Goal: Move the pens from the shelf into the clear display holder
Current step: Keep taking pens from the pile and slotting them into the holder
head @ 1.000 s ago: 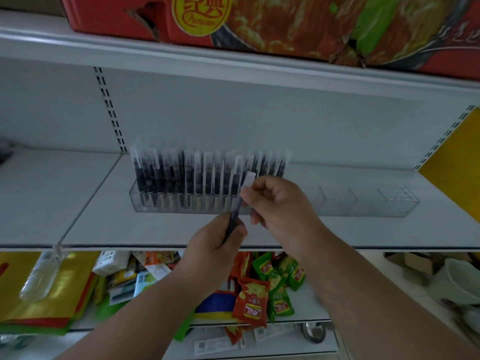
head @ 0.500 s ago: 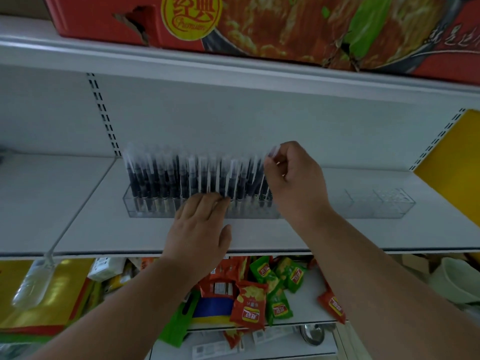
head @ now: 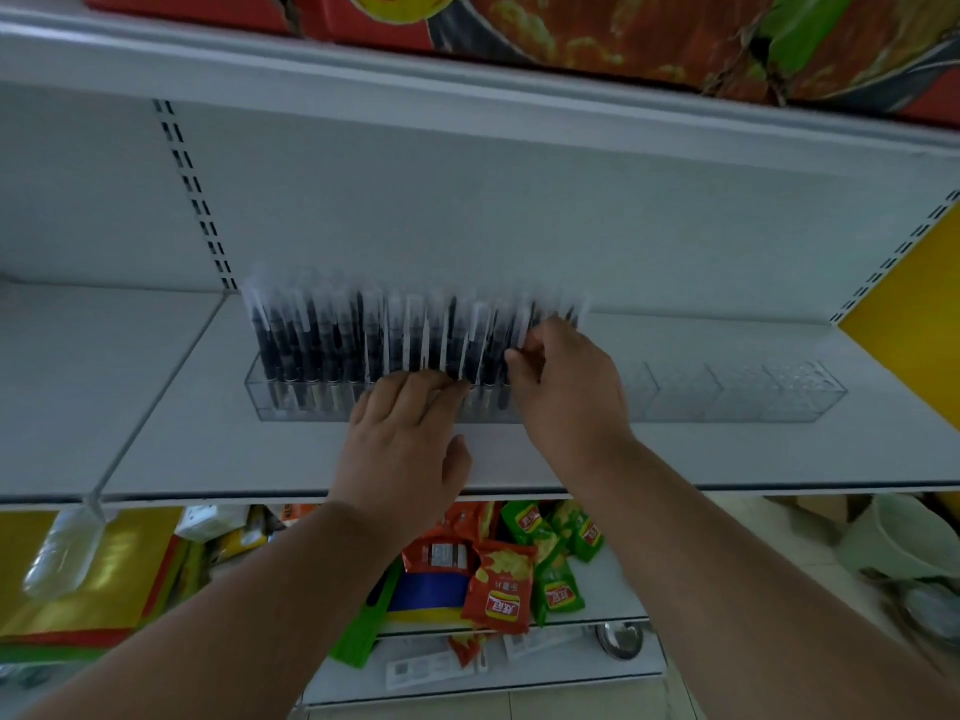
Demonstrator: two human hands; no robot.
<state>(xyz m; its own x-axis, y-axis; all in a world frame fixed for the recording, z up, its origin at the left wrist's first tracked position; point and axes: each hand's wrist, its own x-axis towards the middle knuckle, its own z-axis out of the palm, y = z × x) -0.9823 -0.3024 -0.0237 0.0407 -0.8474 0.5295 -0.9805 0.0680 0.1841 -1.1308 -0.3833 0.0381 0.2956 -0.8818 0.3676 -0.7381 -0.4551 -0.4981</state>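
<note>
A long clear display holder lies on the white shelf. Its left and middle cells hold several dark pens with pale clips, standing upright and blurred; its right cells show nothing in them. My left hand rests against the holder's front wall, fingers laid flat and touching the pens' lower ends. My right hand is at the right end of the pen row, its fingertips curled and pinching a pen there; the pen itself is mostly hidden by the fingers.
A red printed carton sits on the shelf above. Below, red and green snack packets and yellow packaging fill the lower shelf. A yellow panel bounds the right side. A pale bowl sits lower right.
One second ago both hands held a single pen in front of the holder. The right hand carried it to the row's right end and has since moved lower; the left hand went flat against the holder.
</note>
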